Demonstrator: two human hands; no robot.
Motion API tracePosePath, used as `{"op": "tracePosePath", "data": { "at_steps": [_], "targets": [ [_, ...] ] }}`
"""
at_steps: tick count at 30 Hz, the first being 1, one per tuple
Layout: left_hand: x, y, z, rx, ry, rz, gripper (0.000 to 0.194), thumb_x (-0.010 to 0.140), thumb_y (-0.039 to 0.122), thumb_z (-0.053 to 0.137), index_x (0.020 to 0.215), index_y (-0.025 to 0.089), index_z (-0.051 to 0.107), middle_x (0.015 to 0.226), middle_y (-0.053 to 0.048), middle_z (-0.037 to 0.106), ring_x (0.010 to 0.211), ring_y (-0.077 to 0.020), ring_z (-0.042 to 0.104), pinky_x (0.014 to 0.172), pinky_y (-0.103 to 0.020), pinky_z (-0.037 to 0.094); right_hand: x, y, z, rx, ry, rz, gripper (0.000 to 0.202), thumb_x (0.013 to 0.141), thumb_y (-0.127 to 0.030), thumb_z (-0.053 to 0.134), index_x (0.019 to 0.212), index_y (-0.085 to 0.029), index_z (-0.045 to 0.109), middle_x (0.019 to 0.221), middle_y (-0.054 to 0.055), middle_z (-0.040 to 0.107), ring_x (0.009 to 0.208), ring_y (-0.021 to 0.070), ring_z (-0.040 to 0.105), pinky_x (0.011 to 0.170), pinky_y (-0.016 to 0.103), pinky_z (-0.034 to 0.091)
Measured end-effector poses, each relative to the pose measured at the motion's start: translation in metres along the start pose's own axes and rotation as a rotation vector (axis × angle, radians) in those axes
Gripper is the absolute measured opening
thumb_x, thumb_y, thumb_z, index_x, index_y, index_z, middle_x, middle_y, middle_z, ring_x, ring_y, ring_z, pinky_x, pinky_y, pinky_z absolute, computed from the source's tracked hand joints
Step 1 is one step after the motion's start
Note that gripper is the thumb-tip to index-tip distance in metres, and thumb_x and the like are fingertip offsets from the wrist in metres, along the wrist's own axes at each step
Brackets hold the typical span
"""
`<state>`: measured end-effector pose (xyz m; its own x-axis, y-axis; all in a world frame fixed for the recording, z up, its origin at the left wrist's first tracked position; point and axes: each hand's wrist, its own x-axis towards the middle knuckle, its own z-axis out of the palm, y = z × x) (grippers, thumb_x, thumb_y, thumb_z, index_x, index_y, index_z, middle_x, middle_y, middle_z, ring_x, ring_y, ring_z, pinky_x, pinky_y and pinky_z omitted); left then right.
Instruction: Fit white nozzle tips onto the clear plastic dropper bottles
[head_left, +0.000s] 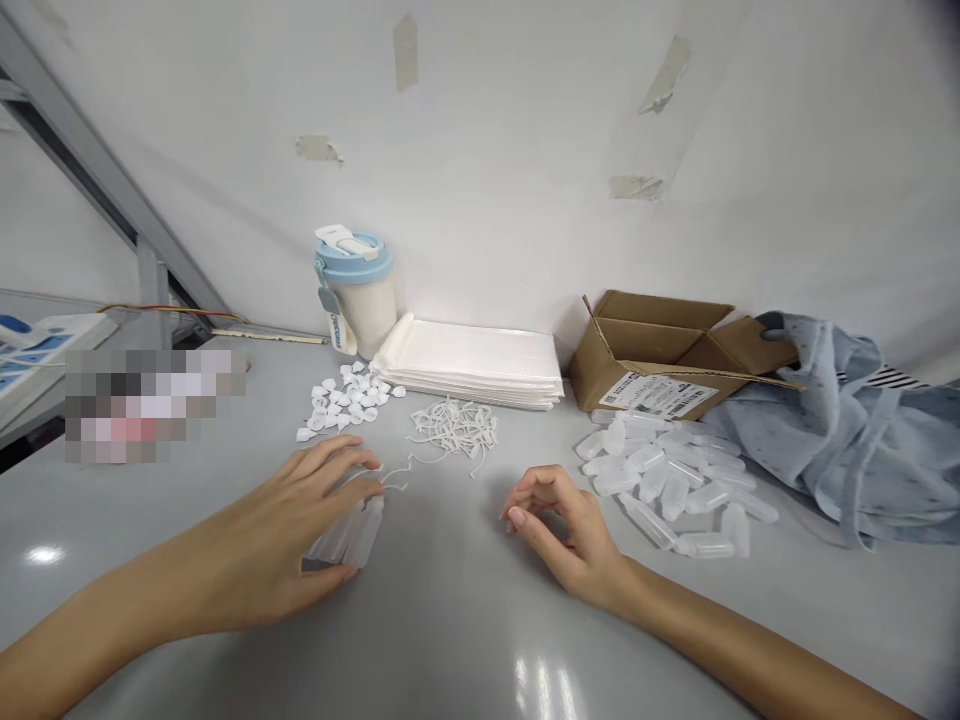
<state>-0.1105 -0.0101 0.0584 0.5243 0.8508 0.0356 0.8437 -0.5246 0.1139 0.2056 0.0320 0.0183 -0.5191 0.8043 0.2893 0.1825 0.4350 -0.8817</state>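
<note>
Several small translucent plastic bottles lie side by side on the grey table, partly hidden under my left hand. Its fingers are apart, with the thumb by the near ends of the bottles and the forefinger by their far ends. Thin white straps lie just beyond those fingertips. To the right, my right hand is loosely closed above the table, thumb close to the curled fingers and nothing visible in them. Nearest to it on the right is a loose pile of similar bottles.
White caps and a heap of white straps lie farther back. Behind them stand a blue-lidded cup, a stack of white packets and an open cardboard box. Blue-grey cloth lies at right, a blurred patch at left.
</note>
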Motion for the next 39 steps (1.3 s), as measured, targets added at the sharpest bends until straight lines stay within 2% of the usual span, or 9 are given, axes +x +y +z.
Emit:
{"op": "tracePosePath", "data": {
  "at_steps": [10, 14, 17, 19, 21, 26, 30, 34, 39],
  "targets": [
    [-0.001, -0.005, 0.005, 0.074, 0.032, 0.056, 0.057, 0.075, 0.033, 0.066, 0.130, 0.037, 0.050, 0.137, -0.002, 0.051, 0.134, -0.0321, 0.039, 0.097, -0.045, 0.049, 0.000, 0.000, 0.000, 0.007, 0.012, 0.023, 0.009, 0.092, -0.024, 0.050, 0.100, -0.022, 0.044, 0.080, 0.003, 0.063, 0.069, 0.0148, 0.063, 0.060, 0.028, 0.052],
    [0.000, -0.004, -0.004, 0.052, 0.051, 0.064, 0.057, 0.077, 0.038, 0.067, 0.131, 0.036, 0.050, 0.136, -0.003, 0.052, 0.133, -0.0319, 0.040, 0.094, -0.042, 0.051, 0.002, 0.000, 0.000, 0.018, 0.004, 0.016, 0.009, 0.093, -0.024, 0.050, 0.099, -0.023, 0.044, 0.079, 0.002, 0.063, 0.067, 0.0143, 0.062, 0.059, 0.028, 0.051],
    [0.015, 0.004, -0.015, -0.071, 0.071, 0.107, 0.045, 0.082, 0.038, 0.061, 0.126, 0.032, 0.054, 0.130, -0.004, 0.057, 0.130, -0.0294, 0.043, 0.089, -0.036, 0.053, 0.002, 0.002, 0.001, 0.029, -0.002, 0.015, 0.008, 0.093, -0.023, 0.049, 0.100, -0.023, 0.044, 0.079, 0.002, 0.063, 0.067, 0.0140, 0.062, 0.061, 0.028, 0.052],
    [0.033, 0.010, -0.017, -0.166, 0.155, 0.069, 0.032, 0.091, 0.031, 0.049, 0.122, 0.028, 0.054, 0.125, -0.005, 0.058, 0.130, -0.0268, 0.041, 0.092, -0.037, 0.050, 0.001, 0.002, 0.001, 0.033, -0.004, 0.015, 0.008, 0.093, -0.023, 0.050, 0.100, -0.022, 0.045, 0.078, 0.001, 0.062, 0.067, 0.0140, 0.062, 0.061, 0.029, 0.052],
    [0.053, 0.014, -0.011, -0.203, 0.204, 0.025, 0.025, 0.094, 0.026, 0.041, 0.113, 0.023, 0.057, 0.117, -0.007, 0.060, 0.121, -0.0253, 0.045, 0.094, -0.041, 0.047, 0.001, 0.003, 0.001, 0.036, 0.003, 0.022, 0.008, 0.093, -0.024, 0.050, 0.099, -0.022, 0.045, 0.078, 0.002, 0.061, 0.067, 0.0141, 0.062, 0.061, 0.029, 0.052],
    [0.090, 0.016, 0.015, -0.026, 0.239, -0.046, 0.019, 0.087, 0.022, 0.046, 0.092, 0.016, 0.064, 0.093, -0.010, 0.061, 0.098, -0.0291, 0.050, 0.084, -0.046, 0.046, 0.002, 0.002, -0.001, 0.040, 0.008, 0.035, 0.008, 0.093, -0.024, 0.049, 0.099, -0.022, 0.044, 0.077, 0.002, 0.061, 0.067, 0.0145, 0.062, 0.059, 0.028, 0.051],
    [0.103, 0.013, 0.021, -0.006, 0.260, -0.077, 0.017, 0.084, 0.019, 0.048, 0.079, 0.016, 0.063, 0.083, -0.011, 0.062, 0.089, -0.0297, 0.052, 0.075, -0.044, 0.045, 0.003, 0.001, -0.002, 0.044, -0.015, 0.030, 0.008, 0.092, -0.023, 0.049, 0.098, -0.022, 0.044, 0.076, 0.001, 0.060, 0.064, 0.0134, 0.062, 0.055, 0.026, 0.049],
    [0.114, 0.013, 0.019, -0.056, 0.280, -0.047, 0.015, 0.080, 0.012, 0.049, 0.070, 0.019, 0.059, 0.068, -0.003, 0.063, 0.073, -0.0230, 0.057, 0.064, -0.034, 0.045, 0.005, 0.002, -0.004, 0.033, -0.006, 0.029, 0.007, 0.092, -0.021, 0.048, 0.098, -0.021, 0.044, 0.074, 0.000, 0.060, 0.063, 0.0127, 0.061, 0.053, 0.024, 0.046],
    [0.114, 0.012, -0.002, -0.094, 0.497, -0.035, 0.014, 0.088, 0.016, 0.049, 0.082, 0.018, 0.062, 0.079, -0.003, 0.068, 0.083, -0.0209, 0.060, 0.073, -0.034, 0.048, 0.008, 0.003, -0.006, -0.022, -0.011, 0.002, 0.005, 0.092, -0.022, 0.047, 0.096, -0.021, 0.044, 0.072, 0.000, 0.059, 0.059, 0.0119, 0.058, 0.049, 0.022, 0.043]
  ]
}}
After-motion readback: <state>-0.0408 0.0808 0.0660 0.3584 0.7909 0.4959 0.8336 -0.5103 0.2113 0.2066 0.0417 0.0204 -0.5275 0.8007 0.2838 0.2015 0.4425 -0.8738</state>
